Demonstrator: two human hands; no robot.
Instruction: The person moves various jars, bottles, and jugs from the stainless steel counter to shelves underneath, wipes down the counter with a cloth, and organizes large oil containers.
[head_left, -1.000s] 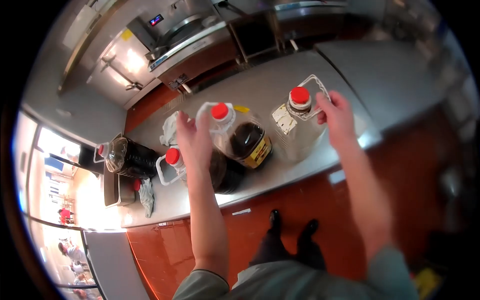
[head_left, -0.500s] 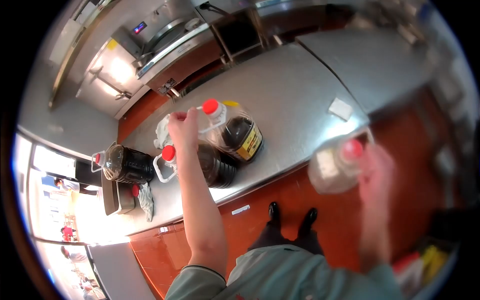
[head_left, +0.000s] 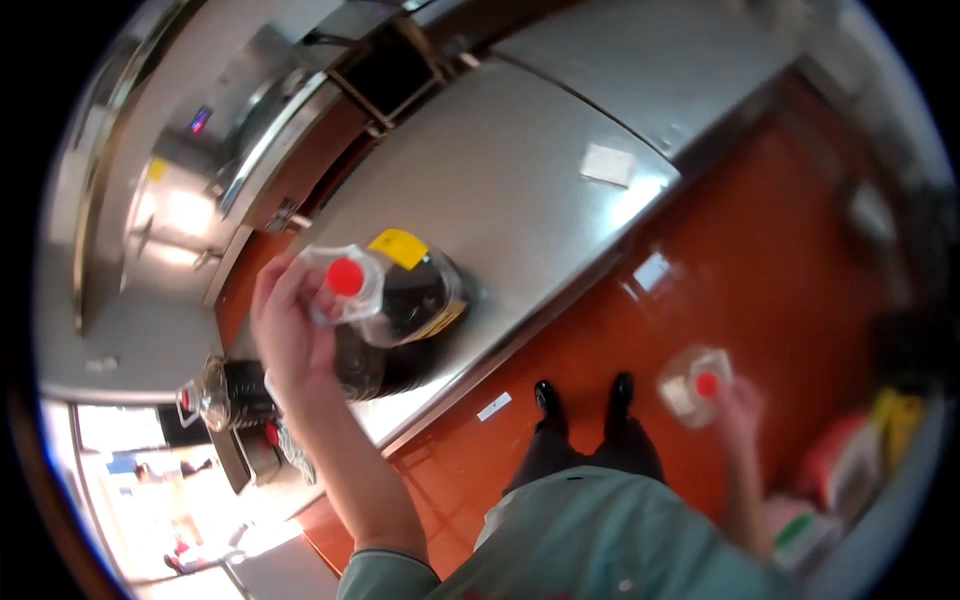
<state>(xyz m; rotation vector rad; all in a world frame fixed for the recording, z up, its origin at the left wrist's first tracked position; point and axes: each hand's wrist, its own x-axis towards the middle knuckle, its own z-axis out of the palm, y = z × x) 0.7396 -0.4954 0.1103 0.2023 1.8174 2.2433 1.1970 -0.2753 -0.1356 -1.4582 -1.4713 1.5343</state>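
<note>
My left hand (head_left: pixel 292 318) has its fingers curled round the white handle of a large plastic jug (head_left: pixel 410 300) of dark liquid. This jug has a red cap and a yellow label; it leans over the steel table and I cannot tell if its base touches. Partly hidden behind my wrist is a second dark jug (head_left: pixel 385 365). Low on the right, over the floor, my right hand (head_left: pixel 738 408) is closed at the handle of a clear plastic jug (head_left: pixel 680 397) with a red cap. That jug looks almost colourless, and blur hides its contents.
Another dark jug (head_left: pixel 235 392) lies at the table's left end, near a metal container (head_left: pixel 240 460) and a cloth (head_left: pixel 292 455). A white square (head_left: pixel 608 165) rests on the steel table (head_left: pixel 480 170). Bags (head_left: pixel 845 460) stand at lower right; a stove is behind.
My left hand has closed in on the labelled jug's handle, and that jug now tilts towards me. My right hand has carried the clear jug lower, away from the table. The view has turned.
</note>
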